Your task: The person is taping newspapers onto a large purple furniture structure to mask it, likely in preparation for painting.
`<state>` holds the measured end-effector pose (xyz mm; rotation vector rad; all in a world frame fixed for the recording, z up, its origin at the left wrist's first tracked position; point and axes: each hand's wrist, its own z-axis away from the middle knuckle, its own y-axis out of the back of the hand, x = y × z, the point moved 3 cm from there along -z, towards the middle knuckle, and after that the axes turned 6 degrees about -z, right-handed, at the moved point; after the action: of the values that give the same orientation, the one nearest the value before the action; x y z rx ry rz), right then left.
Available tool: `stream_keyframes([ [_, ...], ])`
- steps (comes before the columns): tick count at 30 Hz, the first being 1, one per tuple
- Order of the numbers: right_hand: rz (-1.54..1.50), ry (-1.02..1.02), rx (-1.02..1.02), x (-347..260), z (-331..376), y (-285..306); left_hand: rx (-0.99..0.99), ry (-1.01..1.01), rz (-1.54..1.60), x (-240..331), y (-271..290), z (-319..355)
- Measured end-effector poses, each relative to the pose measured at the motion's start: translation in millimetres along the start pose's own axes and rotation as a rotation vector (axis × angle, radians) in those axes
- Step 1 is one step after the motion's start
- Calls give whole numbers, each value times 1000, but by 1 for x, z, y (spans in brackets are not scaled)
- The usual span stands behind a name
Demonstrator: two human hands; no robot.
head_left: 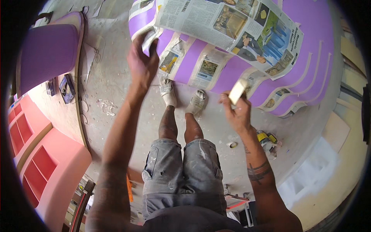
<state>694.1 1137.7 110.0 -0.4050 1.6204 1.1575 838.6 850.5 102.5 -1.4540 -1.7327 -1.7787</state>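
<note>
A purple curved piece [189,58] with wavy bands stands ahead of me. Masking tape and newspaper strips cover parts of it. A large newspaper sheet [216,25] lies across its top. My left hand [142,63] is at the piece's left end, thumb and fingers apart beside a taped paper strip [148,35]. Whether the fingertips touch it, I cannot tell. Lower on the right, my right hand [239,114] grips a pale cream roll of masking tape [237,92], blurred and seen edge-on, in front of the taped lower bands.
My shoes [196,101] stand on the paint-spotted floor close to the piece. A small roll [232,145] and yellow-black cans [266,139] lie to the right. Another purple panel [48,56] and a pink shelf unit [54,162] are at left. Pale boards [328,170] lean at right.
</note>
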Motion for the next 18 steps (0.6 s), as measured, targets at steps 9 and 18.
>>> stream_keyframes([
  [9,-145,82,-272,-48,-50,-57,-467,306,649,50,2,76],
  [18,-97,231,-558,-77,-66,-84,-409,476,717,16,28,81],
])
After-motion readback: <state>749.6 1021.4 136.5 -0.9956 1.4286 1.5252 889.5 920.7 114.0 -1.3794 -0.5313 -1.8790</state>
